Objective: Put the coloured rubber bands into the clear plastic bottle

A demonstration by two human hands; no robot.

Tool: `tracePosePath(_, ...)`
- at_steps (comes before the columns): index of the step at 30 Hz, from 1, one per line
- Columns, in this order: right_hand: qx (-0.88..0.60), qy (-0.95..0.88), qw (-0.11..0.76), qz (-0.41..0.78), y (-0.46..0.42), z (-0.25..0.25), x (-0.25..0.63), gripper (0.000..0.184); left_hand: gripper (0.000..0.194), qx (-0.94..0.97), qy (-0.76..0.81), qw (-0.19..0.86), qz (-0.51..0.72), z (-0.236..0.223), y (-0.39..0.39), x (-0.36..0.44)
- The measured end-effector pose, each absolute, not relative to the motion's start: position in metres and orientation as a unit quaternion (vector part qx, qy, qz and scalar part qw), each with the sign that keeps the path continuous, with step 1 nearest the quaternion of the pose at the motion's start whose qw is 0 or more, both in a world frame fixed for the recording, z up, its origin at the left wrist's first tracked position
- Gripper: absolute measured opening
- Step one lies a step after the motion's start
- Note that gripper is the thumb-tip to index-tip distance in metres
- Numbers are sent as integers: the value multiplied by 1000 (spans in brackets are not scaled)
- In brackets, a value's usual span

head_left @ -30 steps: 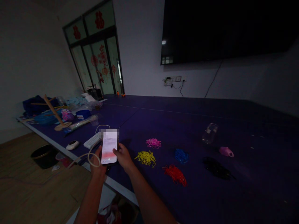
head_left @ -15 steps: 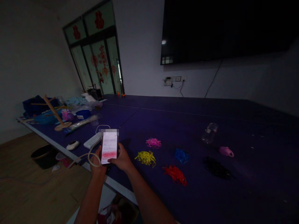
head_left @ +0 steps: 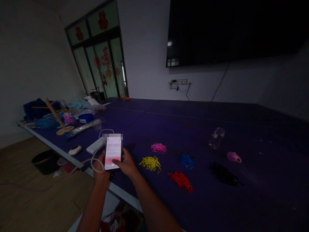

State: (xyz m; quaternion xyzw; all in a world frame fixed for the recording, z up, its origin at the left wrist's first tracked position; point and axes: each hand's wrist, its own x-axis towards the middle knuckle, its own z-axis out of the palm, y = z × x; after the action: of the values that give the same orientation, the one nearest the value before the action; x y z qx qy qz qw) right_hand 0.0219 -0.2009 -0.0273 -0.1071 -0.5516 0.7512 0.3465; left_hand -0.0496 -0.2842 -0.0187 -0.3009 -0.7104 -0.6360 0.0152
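Note:
A lit smartphone (head_left: 113, 153) is held upright over the table's near edge, its screen facing me with lines of text and a pinkish patch low down. My left hand (head_left: 99, 169) wraps round its left side, with a pale cable looping in front of the fingers. On the other side my right hand (head_left: 126, 163) grips the phone's edge, its thumb lying over the lower screen. Right of the hands lie loose bundles of strands: yellow (head_left: 151, 163), pink (head_left: 158, 148), blue (head_left: 187, 161), red (head_left: 181, 181) and black (head_left: 225, 174).
A white power strip (head_left: 94, 146) and a white oval device (head_left: 75, 150) lie left of the phone. Farther right are a clear bottle (head_left: 217, 138) and a pink object with a loop (head_left: 233, 157). A wooden stand (head_left: 56, 116) rises among clutter; a black bucket (head_left: 45, 161) is below.
My right thumb has moved slightly up the screen, and the pinkish patch looks different. Both hands keep hold of the phone in the same place.

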Motion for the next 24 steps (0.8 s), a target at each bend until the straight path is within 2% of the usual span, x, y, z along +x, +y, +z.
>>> tracePosePath(4,-148,-536,360,749,-198,-28,17,30,53,-294,-701,43,-648,-25,-286,-52)
tracePosePath(6,-163,-542,383,730,-196,-31,15,23,53,-285,-701,46,-653,-26,-285,-53)
tracePosePath(10,-157,-544,412,714,-192,-35,11,24,49,-269,-702,47,-658,-24,-282,-54)
tracePosePath(24,-160,-527,403,731,-193,-33,12,26,51,-296,-744,82,-594,-19,-290,-53)
